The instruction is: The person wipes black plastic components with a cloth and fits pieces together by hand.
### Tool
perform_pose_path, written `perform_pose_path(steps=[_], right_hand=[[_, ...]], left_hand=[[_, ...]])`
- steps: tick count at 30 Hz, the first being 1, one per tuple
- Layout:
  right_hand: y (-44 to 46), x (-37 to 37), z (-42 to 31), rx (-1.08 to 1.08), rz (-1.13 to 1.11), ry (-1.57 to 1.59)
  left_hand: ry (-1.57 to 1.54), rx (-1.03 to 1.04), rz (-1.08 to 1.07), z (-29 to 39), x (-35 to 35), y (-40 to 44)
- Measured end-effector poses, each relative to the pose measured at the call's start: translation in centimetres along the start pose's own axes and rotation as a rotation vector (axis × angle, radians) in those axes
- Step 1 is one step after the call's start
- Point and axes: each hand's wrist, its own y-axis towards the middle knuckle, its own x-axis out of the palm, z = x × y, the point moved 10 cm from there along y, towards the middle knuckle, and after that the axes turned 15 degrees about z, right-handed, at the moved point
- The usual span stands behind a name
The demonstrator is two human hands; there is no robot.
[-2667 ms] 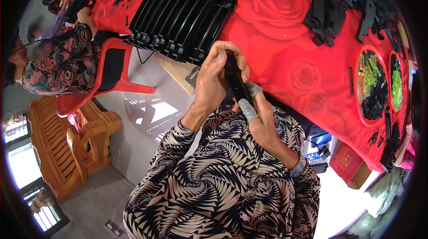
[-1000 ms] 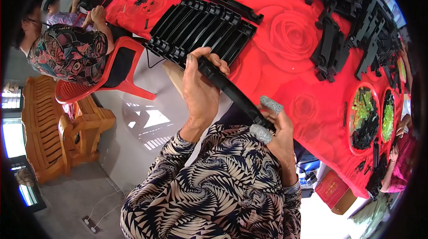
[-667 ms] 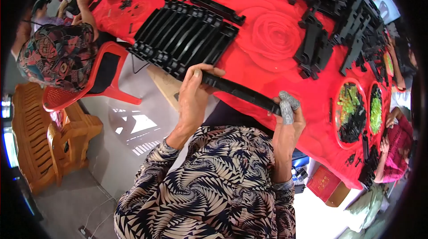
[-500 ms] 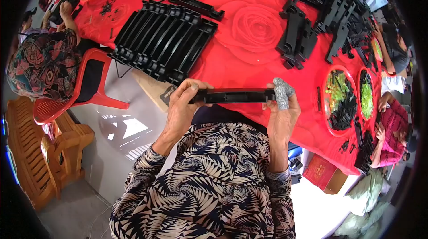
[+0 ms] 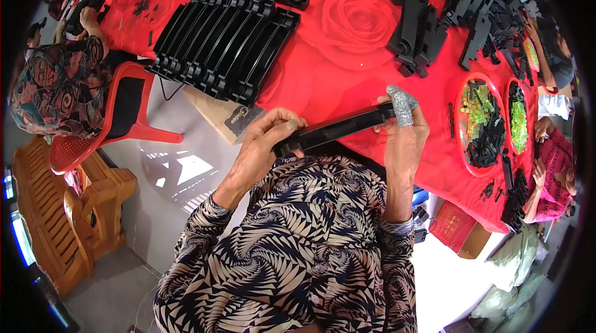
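Edges: near border of the red tablecloth [image 5: 335, 87] runs diagonally, from upper left past centre to lower right, where it falls away beside a red box [image 5: 451, 224].

Room: rose-printed cloth shows through upper centre, between the row of black parts [image 5: 223, 47] at upper left and the loose black parts [image 5: 415, 28] at upper right. The row's lower end reaches the table edge. Right of frame: an oval tray [image 5: 458, 128] with green and black pieces, well apart from the hands.

Held item: one long black part [image 5: 338, 130], centre of frame, tilted with its right end higher; it crosses the table edge as seen from above. Gap beneath it cannot be judged.

Left hand [image 5: 264, 137]: narrow grip, thumb and fingers closed around the part's lower-left end. Right hand [image 5: 405, 137]: fingers closed at the upper-right end, grey wraps [image 5: 402, 107] on digits; exact contact there partly hidden. Both hands share the one part; sleeves rest low in frame.
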Motion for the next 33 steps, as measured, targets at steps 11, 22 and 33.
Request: perform_pose_path(steps=[11,22,33], right_hand=[[-4.8,0.8,-0.5,-0.102,-0.356,-0.793],[-10.7,1.1,2.5,-0.247,-0.903,-1.016],[-10.3,0.3,1.2,-0.199,-0.845,-1.018]], left_hand=[[0.599,0.257,-0.069,1.9,1.2,-0.9],[0.965,0.388,-0.465,-2.9,2.4,-2.3],[0.922,0.390,-0.540,-3.6,3.2,-2.5]])
